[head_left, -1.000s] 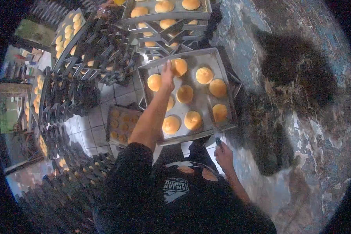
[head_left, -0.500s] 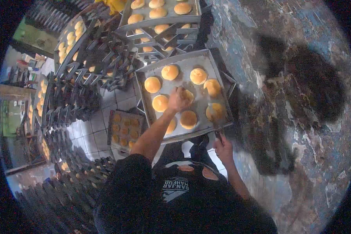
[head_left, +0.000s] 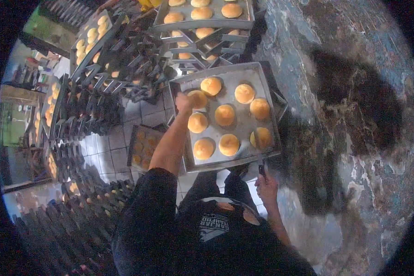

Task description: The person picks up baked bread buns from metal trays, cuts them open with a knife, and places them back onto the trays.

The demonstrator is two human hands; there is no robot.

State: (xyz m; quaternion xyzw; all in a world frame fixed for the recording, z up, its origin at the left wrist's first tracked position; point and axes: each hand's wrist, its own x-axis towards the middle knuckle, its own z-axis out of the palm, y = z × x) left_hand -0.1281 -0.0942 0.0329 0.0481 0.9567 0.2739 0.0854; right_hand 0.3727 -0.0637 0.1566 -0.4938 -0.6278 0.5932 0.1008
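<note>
A metal tray (head_left: 244,73) of round golden buns lies in front of me, with a thin blade (head_left: 257,146) over its lower right bun. My right hand (head_left: 267,187) is closed around the blade's dark handle (head_left: 261,170), just below the tray's near edge. At the tray's left side, my left hand (head_left: 184,102) is closed and touches the upper left bun (head_left: 198,99). A dark shape shows just above its fingers; whether it is held is unclear.
Beyond the tray stands a stack of bun trays (head_left: 204,23). Racks with more trays (head_left: 89,39) fill the left side. A lower tray of buns (head_left: 145,147) sits near the tiled floor (head_left: 101,158). A worn, peeling wall (head_left: 354,129) runs along the right.
My left hand has gone from the upper middle bun to the centre bun, then to the upper left bun. My right hand stays near the tray's lower right corner with the handle.
</note>
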